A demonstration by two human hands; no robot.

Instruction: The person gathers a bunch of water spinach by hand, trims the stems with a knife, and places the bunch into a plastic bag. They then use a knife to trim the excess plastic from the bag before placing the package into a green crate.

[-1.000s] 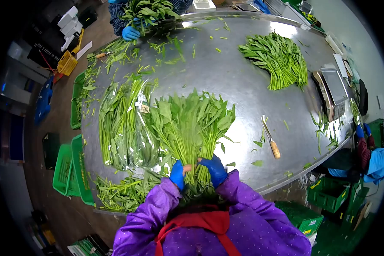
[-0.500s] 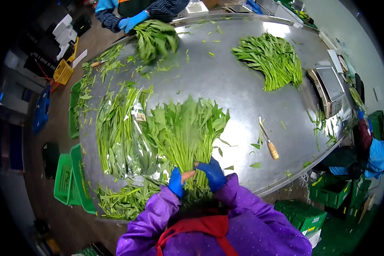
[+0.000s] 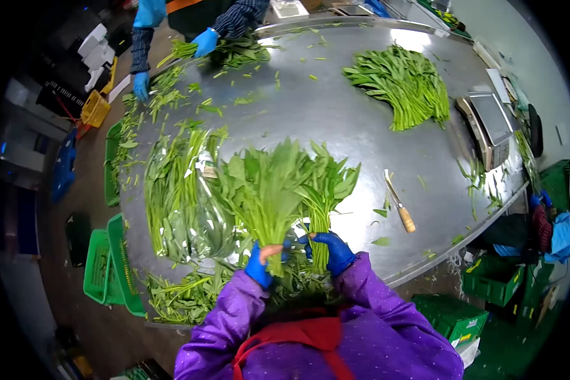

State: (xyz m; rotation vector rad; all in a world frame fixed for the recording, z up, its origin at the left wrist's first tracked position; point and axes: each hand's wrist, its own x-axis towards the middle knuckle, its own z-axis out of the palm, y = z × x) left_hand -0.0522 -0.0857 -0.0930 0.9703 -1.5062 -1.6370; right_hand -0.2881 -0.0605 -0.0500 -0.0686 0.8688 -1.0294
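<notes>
My left hand, in a blue glove with bare skin at the thumb, is closed round the stems of a large bunch of leafy greens. A smaller bunch of leafy greens is in my right hand, also blue-gloved, its fingers wrapped round the stems. Both bunches stand leaves away from me, side by side with a gap between the stems. Loose greens lie below and left of my hands. Just left are greens in clear plastic bags.
A knife with a wooden handle lies right on the metal table. Beyond it are a heap of greens and a scale. Across the table, a co-worker's gloved hand holds greens. Green crates stand at left.
The single bunch between my hands is now parted into two, my right hand moving right with the smaller share. The co-worker's hands have moved apart, one reaching to the table's left edge.
</notes>
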